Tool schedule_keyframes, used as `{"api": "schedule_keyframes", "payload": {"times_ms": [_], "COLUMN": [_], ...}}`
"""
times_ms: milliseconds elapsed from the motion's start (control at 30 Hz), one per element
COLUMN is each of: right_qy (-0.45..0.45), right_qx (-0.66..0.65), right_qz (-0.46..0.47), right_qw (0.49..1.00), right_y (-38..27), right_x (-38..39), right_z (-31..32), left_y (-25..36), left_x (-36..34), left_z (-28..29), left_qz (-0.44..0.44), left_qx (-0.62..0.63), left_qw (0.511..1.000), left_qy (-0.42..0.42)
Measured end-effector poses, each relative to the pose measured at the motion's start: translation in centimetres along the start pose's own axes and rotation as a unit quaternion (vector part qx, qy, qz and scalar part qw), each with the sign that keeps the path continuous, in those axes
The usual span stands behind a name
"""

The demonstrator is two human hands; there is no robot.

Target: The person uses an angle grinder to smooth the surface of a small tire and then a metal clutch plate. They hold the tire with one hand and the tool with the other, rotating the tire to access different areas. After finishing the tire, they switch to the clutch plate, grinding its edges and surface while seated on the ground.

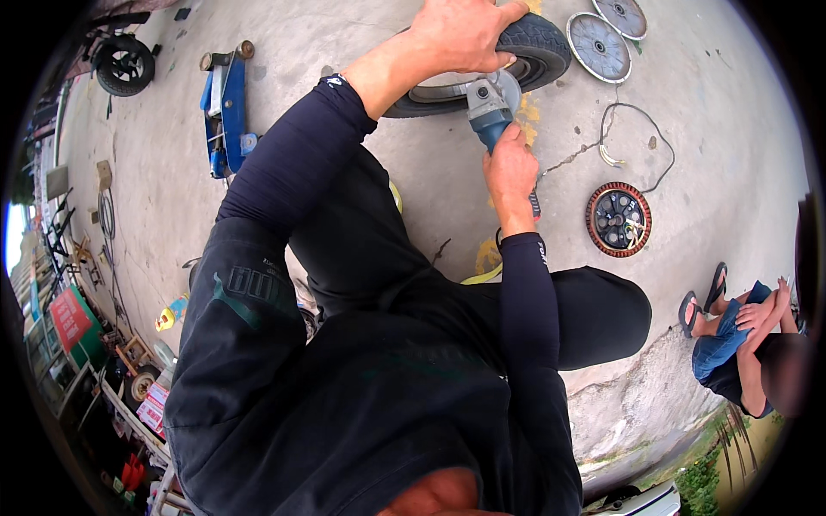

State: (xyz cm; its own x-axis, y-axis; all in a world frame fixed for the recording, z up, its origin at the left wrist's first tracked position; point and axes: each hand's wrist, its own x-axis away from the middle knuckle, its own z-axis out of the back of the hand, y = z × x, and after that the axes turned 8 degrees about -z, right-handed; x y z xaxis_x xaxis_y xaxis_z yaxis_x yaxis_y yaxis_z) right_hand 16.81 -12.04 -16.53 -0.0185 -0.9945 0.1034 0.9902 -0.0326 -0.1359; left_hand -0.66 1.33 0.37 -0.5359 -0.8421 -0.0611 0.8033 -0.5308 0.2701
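A wheel with a black tyre (544,39) stands or leans on the concrete in front of me. My left hand (465,36) grips over the tyre, its thumb down the near side; part of the wheel is hidden behind that hand and forearm. Below it, my right hand (511,172) is closed round the body of a blue angle grinder (489,116) with a grey metal head. The grinder's disc (511,89) is right at the wheel's inner edge; I cannot tell whether it touches.
Two round metal covers (600,47) lie at the far right. Nearer lies a motor stator with copper windings (619,219) and a looping cable (658,138). A blue floor jack (228,112) stands left, a small wheel (125,64) beyond it. A seated person (744,335) is at right.
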Motion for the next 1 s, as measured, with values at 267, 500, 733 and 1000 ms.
{"api": "schedule_keyframes", "payload": {"times_ms": [267, 500, 733, 1000], "right_qy": [-0.115, -0.152, -0.160, -0.193], "right_qx": [-0.063, -0.154, -0.200, -0.228], "right_qz": [-0.051, -0.123, -0.090, -0.070], "right_qw": [0.990, 0.968, 0.962, 0.952], "right_y": [2.5, 2.9, 0.3, -3.3], "right_x": [6.1, 4.9, 4.5, 3.0], "right_z": [2.5, 2.2, 3.9, 2.4], "left_y": [2.3, -3.5, -1.9, -0.4], "left_x": [-4.2, 4.2, 4.5, 5.5], "left_z": [-1.2, -6.5, 2.8, 5.1], "left_qz": [-0.047, 0.016, 0.051, -0.002], "left_qx": [0.010, 0.071, 0.053, 0.040], "left_qw": [0.998, 0.992, 0.996, 0.998], "left_qy": [0.048, 0.105, -0.048, -0.054]}}
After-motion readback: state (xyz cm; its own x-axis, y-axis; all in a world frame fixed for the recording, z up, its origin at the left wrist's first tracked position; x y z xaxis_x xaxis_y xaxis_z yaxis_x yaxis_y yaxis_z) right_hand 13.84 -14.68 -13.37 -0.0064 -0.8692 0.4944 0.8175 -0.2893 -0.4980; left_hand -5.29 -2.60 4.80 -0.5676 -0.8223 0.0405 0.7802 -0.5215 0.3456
